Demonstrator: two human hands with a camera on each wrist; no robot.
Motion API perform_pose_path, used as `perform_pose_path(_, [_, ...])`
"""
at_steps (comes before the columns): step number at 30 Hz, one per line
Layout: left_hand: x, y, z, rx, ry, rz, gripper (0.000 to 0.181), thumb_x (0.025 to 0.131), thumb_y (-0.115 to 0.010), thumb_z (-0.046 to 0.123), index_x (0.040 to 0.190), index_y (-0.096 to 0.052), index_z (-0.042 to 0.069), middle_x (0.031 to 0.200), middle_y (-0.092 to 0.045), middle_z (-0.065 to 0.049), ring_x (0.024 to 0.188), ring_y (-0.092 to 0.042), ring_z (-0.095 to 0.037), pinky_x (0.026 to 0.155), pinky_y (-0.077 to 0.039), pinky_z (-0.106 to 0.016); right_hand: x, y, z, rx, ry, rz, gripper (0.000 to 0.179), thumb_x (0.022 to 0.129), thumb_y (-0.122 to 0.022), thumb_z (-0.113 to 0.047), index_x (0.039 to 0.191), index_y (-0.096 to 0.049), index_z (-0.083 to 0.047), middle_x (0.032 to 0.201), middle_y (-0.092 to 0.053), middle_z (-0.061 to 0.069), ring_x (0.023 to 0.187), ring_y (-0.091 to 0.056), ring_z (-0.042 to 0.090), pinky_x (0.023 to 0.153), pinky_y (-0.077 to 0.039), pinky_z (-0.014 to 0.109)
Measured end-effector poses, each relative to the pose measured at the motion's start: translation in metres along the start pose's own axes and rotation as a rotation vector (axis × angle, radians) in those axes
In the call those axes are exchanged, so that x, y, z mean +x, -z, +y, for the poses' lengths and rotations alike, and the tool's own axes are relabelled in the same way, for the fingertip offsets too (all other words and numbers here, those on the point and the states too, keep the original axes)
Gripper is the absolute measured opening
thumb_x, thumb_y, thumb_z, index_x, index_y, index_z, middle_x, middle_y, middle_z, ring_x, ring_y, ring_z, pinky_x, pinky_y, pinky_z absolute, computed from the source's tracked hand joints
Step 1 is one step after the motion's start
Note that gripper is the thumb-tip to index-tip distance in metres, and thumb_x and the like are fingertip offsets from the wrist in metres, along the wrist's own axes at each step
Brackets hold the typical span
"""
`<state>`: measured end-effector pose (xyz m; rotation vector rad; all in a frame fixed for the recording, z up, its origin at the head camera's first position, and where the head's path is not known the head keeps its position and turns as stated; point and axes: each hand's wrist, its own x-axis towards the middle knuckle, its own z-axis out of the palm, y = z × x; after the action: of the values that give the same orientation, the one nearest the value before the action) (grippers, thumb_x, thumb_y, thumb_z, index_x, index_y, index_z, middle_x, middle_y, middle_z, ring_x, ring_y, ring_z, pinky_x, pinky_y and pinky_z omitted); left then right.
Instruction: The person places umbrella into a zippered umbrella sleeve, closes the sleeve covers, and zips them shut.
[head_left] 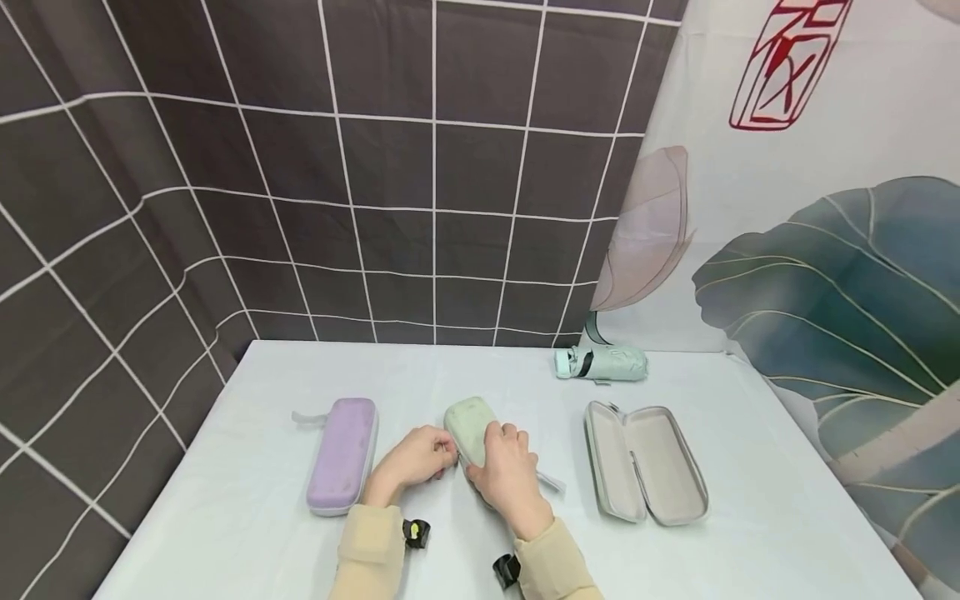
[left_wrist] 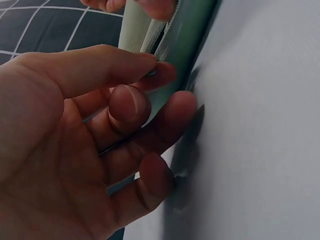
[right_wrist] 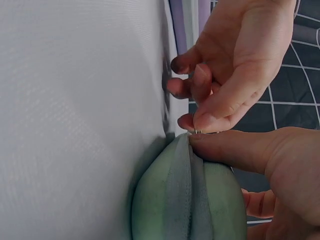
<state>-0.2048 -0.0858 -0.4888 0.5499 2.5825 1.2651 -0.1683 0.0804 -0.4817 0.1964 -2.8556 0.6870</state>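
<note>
Two cream sleeves (head_left: 371, 546) reach in at the bottom of the frame, a black wrist camera (head_left: 416, 534) on each. Just beyond, near the lower centre, the left hand (head_left: 415, 457) pinches what looks like a tiny zip pull (right_wrist: 198, 132), its other fingers loosely curled, while the right hand (head_left: 510, 471) grips the green case (head_left: 468, 419) on the bench (head_left: 225, 533).

The step seems to be working the zip. I'd keep the right hand firm on the body, its thumb beside the pull but off the track, and draw the pull evenly along the seam; a sideways yank might catch the fabric.

From above, the hands mostly hide that seam. The left wrist view shows its teeth (left_wrist: 167, 32) beside a dark gap; the right wrist view shows grey tape (right_wrist: 179, 200) round the case's end and the right thumb pressed close to the pull.

Only the head view takes in the whole purple case (head_left: 343, 454) at lower left, the opened grey case (head_left: 663, 462) at lower right and, farthest back, the folded umbrella (head_left: 611, 363).
</note>
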Motion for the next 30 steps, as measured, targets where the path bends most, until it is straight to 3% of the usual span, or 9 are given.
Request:
perform_pose_path(4, [-0.0018,-0.0012,0.0014,0.011,0.018,0.008,0.014,0.086,-0.059,0.002,0.073,-0.063,0.005,0.052,-0.053,0.002,0.045,-0.045,-0.009,0.048,-0.037,-0.026,-0.0010,-0.0006,-0.0014,-0.003,0.001,0.000,0.042,0.071,-0.087,-0.019,0.094,-0.055,-0.003,0.092,-0.055,0.017,0.084,-0.050,0.034,0.059,-0.042,0.053])
perform_pose_path(11, [-0.0003,-0.0044,0.0049,0.169,0.069,0.101,0.016,0.089,-0.060,0.009,0.075,-0.063,0.014,0.053,-0.052,0.008,0.048,-0.047,-0.010,0.049,-0.037,-0.028,-0.0003,-0.0015,-0.0024,-0.031,-0.016,-0.002,0.043,0.072,-0.086,-0.021,0.095,-0.054,-0.002,0.091,-0.054,0.016,0.084,-0.050,0.034,0.060,-0.043,0.054])
perform_pose_path(18, [-0.0010,-0.0055,0.0028,0.232,0.086,0.176,0.016,0.086,-0.062,0.010,0.071,-0.063,0.016,0.050,-0.044,0.008,0.046,-0.041,-0.010,0.046,-0.034,-0.028,-0.0009,-0.0025,-0.0041,-0.041,-0.020,-0.016,0.045,0.072,-0.086,-0.022,0.097,-0.055,-0.002,0.091,-0.054,0.016,0.085,-0.050,0.033,0.060,-0.044,0.054])
perform_pose_path(21, [-0.0019,-0.0051,0.0003,0.208,0.075,0.154,0.017,0.087,-0.062,0.009,0.071,-0.063,0.015,0.050,-0.046,0.009,0.045,-0.043,-0.010,0.047,-0.035,-0.028,-0.0015,-0.0027,-0.0049,-0.036,-0.024,-0.023,0.045,0.072,-0.086,-0.022,0.097,-0.055,-0.002,0.091,-0.054,0.016,0.085,-0.050,0.033,0.060,-0.044,0.054])
perform_pose_path(26, [-0.0033,-0.0020,0.0009,0.130,0.025,0.063,0.014,0.087,-0.061,0.007,0.075,-0.066,0.011,0.050,-0.051,0.007,0.044,-0.047,-0.009,0.048,-0.038,-0.028,-0.0013,-0.0010,-0.0052,-0.042,-0.031,-0.028,0.045,0.072,-0.086,-0.022,0.098,-0.055,-0.001,0.091,-0.054,0.016,0.086,-0.050,0.034,0.060,-0.045,0.055])
perform_pose_path(30, [-0.0022,-0.0009,0.0022,0.109,0.001,0.038,0.013,0.087,-0.061,0.005,0.074,-0.066,0.009,0.050,-0.050,0.007,0.044,-0.046,-0.009,0.049,-0.038,-0.027,0.0023,0.0026,-0.0042,-0.027,-0.015,-0.060,0.046,0.074,-0.086,-0.022,0.100,-0.055,0.000,0.092,-0.053,0.017,0.086,-0.050,0.034,0.060,-0.046,0.055])
